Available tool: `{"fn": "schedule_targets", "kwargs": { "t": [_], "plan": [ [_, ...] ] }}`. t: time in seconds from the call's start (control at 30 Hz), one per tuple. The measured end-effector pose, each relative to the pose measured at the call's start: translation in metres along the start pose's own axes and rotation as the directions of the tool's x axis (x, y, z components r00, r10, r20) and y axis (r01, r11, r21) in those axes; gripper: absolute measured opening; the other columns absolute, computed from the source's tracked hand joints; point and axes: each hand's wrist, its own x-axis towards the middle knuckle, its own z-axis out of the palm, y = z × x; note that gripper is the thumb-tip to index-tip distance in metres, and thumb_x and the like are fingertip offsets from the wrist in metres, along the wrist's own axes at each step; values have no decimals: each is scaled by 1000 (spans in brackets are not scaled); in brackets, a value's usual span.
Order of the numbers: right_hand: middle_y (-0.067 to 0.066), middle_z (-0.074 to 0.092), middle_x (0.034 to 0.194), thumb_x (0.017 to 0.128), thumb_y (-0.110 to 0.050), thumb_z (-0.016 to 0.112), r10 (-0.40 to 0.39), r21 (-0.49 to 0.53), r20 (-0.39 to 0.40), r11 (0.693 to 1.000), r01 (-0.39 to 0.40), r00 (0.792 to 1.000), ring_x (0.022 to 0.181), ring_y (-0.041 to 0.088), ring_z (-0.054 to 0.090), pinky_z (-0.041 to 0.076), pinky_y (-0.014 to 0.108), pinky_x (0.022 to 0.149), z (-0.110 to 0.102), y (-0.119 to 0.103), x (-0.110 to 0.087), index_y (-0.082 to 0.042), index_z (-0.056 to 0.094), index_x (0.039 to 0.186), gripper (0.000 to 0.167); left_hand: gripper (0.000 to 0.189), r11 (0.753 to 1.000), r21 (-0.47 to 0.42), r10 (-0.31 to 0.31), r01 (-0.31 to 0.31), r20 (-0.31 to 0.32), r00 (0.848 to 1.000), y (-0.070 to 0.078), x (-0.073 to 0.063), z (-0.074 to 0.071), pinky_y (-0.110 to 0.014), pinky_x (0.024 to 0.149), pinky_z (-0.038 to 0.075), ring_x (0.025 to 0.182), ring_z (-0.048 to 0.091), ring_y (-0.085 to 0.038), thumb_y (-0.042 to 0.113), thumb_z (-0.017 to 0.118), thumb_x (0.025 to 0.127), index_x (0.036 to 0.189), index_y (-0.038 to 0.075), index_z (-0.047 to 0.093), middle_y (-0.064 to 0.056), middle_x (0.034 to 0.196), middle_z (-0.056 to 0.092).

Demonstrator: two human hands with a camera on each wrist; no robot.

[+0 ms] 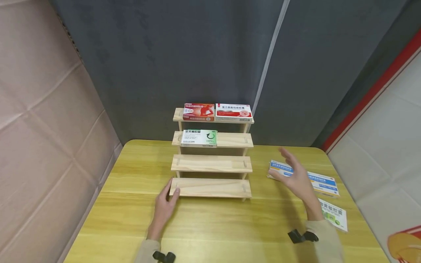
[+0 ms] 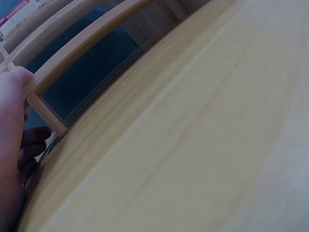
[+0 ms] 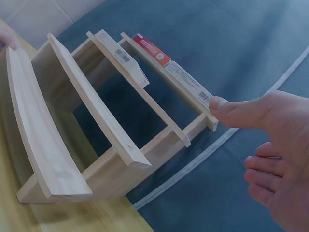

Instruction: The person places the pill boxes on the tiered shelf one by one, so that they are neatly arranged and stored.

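A four-tier wooden step shelf (image 1: pixel 210 187) stands on the table. My left hand (image 1: pixel 163 207) holds the left end of its lowest tier, the thumb (image 2: pixel 21 76) on the board's top and the other fingers beside the end. My right hand (image 1: pixel 297 179) hovers above the table right of the shelf, thumb and fingers spread with nothing between them. Below it lie a blue-and-white medicine box (image 1: pixel 279 167) and a second blue-and-white box (image 1: pixel 323 183). A white-and-green medicine box (image 1: pixel 334 215) lies nearer me, partly behind the right wrist.
On the top tier sit a red medicine box (image 1: pixel 198 111) and a white-and-red one (image 1: pixel 233 112), side by side. A white-and-green box (image 1: pixel 198 138) rests on the left part of the second tier. A dark curtain (image 1: pixel 184 54) hangs behind the table (image 1: pixel 131 204).
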Motion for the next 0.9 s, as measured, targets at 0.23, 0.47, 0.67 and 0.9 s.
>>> {"fn": "schedule_targets", "kwargs": {
  "t": [0.23, 0.47, 0.67, 0.9],
  "plan": [
    [14, 40, 161, 87, -21, 83, 43, -31, -12, 999, -44, 999, 143, 40, 41, 35, 16, 117, -13, 13, -12, -12, 32, 159, 89, 61, 1000, 2, 7, -7, -9, 1000, 0, 0, -1, -55, 124, 30, 147, 39, -38, 37, 59, 103, 156, 14, 39, -13, 159, 42],
    [16, 37, 162, 86, -21, 83, 65, -46, -22, 997, -66, 998, 142, 45, 39, 25, -5, 102, -27, 24, -20, -14, 29, 160, 92, 62, 1000, 4, -4, 4, -2, 1000, 0, 0, -1, -55, 124, 30, 147, 39, -39, 38, 59, 103, 157, 13, 39, -14, 159, 42],
    [19, 37, 161, 84, -15, 84, 44, -51, -35, 998, -46, 998, 141, 46, 38, 25, -6, 101, -35, 32, -27, -17, 27, 161, 96, 63, 1000, 0, 2, -2, 3, 1000, 2, 0, -1, -56, 124, 29, 147, 38, -40, 36, 59, 103, 156, 12, 38, -15, 159, 42],
    [18, 31, 164, 86, -14, 82, 85, -47, -16, 995, -85, 996, 145, 46, 32, 24, -5, 102, -42, 44, -37, -19, 22, 163, 97, 62, 1000, -5, 12, -12, 0, 1000, 2, 0, -2, -55, 124, 30, 147, 39, -39, 35, 60, 103, 156, 11, 39, -15, 159, 42]
  ]
}}
